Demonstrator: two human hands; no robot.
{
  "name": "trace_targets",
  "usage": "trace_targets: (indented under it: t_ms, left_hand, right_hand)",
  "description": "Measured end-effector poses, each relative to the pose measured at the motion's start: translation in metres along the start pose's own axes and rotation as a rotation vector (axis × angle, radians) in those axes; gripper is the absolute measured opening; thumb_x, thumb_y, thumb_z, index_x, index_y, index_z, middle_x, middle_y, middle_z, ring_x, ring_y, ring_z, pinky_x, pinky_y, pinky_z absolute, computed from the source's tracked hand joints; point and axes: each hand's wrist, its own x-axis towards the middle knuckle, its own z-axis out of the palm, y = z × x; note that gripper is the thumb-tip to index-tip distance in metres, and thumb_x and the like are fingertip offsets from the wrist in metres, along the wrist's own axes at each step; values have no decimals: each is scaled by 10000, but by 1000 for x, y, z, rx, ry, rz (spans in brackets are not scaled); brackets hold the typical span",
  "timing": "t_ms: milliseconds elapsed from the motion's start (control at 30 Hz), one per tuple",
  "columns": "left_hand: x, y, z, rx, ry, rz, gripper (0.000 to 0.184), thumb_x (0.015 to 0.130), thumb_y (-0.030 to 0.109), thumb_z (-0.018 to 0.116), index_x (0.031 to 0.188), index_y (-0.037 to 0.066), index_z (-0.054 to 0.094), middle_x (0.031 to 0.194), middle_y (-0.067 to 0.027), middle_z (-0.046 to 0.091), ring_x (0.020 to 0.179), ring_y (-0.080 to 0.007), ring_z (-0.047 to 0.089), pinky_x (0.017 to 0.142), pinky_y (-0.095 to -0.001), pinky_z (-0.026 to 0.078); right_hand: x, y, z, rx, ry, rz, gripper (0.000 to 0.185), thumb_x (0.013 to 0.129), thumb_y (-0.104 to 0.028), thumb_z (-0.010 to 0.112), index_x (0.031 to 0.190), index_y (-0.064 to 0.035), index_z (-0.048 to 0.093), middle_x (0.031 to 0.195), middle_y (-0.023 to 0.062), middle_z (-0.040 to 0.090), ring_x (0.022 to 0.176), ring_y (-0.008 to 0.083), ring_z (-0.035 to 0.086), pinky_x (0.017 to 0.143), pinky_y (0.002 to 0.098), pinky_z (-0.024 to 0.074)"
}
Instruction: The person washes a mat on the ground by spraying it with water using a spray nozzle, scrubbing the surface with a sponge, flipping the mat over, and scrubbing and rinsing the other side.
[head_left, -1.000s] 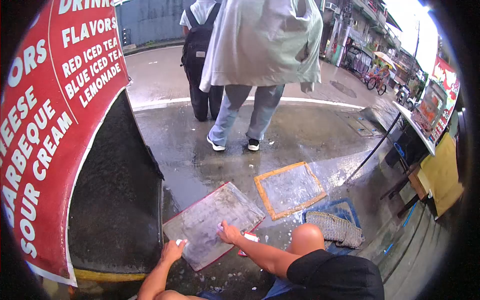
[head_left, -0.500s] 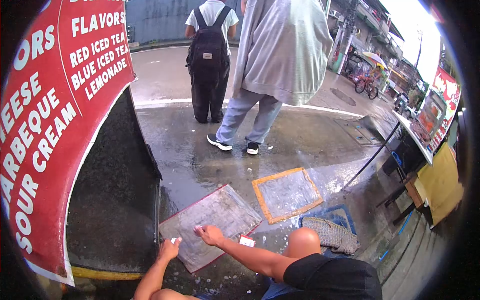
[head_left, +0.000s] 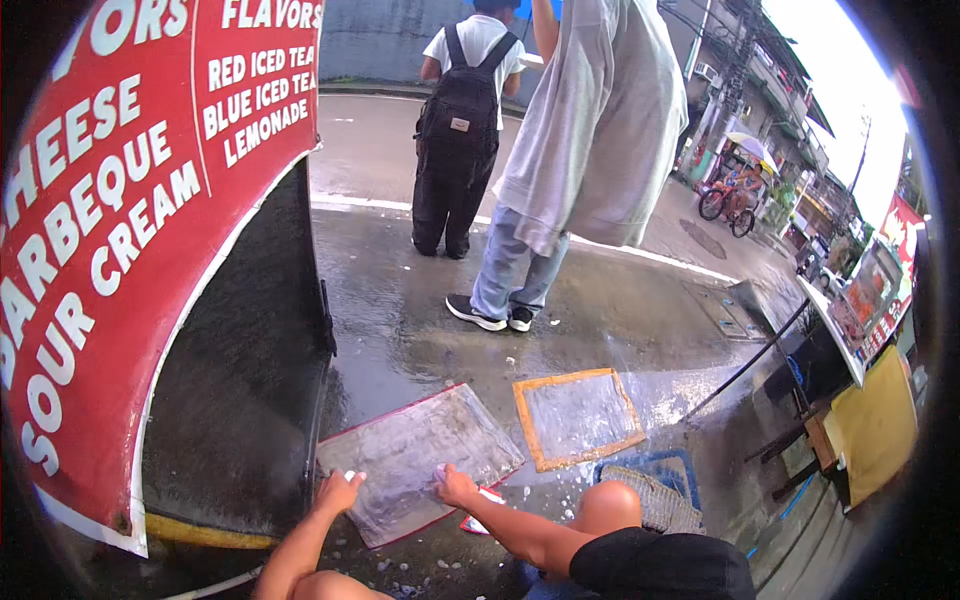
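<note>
A grey mat with a red edge [head_left: 415, 450] lies flat on the wet ground in front of me. My left hand [head_left: 340, 492] is closed at the mat's left side, with a small white thing at its fingertips. Over the middle of the mat, my right hand [head_left: 457, 485] is closed round a small pale lump that I cannot make out. A red and white packet [head_left: 478, 523] lies partly under my right forearm. Beyond, to the right, is an orange-bordered mat [head_left: 580, 418].
A blue-edged mat [head_left: 675, 468] and a woven grey mat [head_left: 655, 500] lie by my knee. The red sign [head_left: 150, 200] stands left. Two people stand ahead, one with a black backpack [head_left: 460, 115]. A table [head_left: 840, 325] is at the right.
My right hand has moved left over the mat and then back right. The person in the grey top has turned and brought the feet closer together. The view has shifted.
</note>
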Motion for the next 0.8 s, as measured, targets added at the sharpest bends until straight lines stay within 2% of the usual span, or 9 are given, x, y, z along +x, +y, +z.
trace_targets:
  t_ms: [67,167,367,500,600,700,800]
  left_hand:
    - [-5,8,-6,-6,-29,-7,789,904,611,638,1257,-90,558,1249,-370,607,1206,-506,580,1012,-542,472]
    - [0,5,-3,-33,-46,-1,780,906,586,656,1269,-95,540,1255,-370,603,1204,-512,579,1011,-541,474]
    - [2,-5,-2,-50,-30,56,765,916,574,653,1262,-99,541,1187,-366,637,1149,-523,605,967,-551,496]
    - [-12,16,-30,-86,2,16,783,921,572,649,1280,-111,517,1149,-373,647,1125,-530,613,946,-554,503]
    - [-17,37,-39,-94,83,16,802,924,556,652,1302,-126,462,1145,-384,641,1123,-529,614,949,-555,500]
    - [-42,66,-60,-52,79,-41,793,927,537,654,1313,-120,436,1150,-381,642,1121,-528,616,956,-557,495]
    - [-80,97,-83,-30,68,-102,766,937,507,649,1354,-79,388,1134,-380,647,1102,-530,623,938,-569,495]
  right_hand:
    - [2,8,0,15,-1,49,657,909,-368,661,1365,25,396,1091,348,668,1045,507,651,921,558,517]
    - [-3,12,-4,50,33,-4,671,904,-378,667,1374,18,399,1104,348,666,1044,507,653,926,552,518]
    - [6,27,15,44,85,-56,723,882,-452,685,1374,-3,404,1086,355,666,1035,507,655,915,553,519]
    - [9,-19,8,308,264,-20,689,887,-472,672,1382,-73,405,1032,327,686,938,516,668,851,583,522]
    - [19,-68,-28,314,223,-64,700,878,-411,688,1429,-115,373,1032,321,686,934,520,664,847,578,523]
    - [-7,-118,-102,280,151,-172,735,860,-312,708,1488,-153,361,1081,309,680,963,514,658,858,563,525]
    - [-27,-113,-131,390,410,-539,769,843,-237,720,1526,-166,372,1173,281,666,1002,498,653,874,548,525]
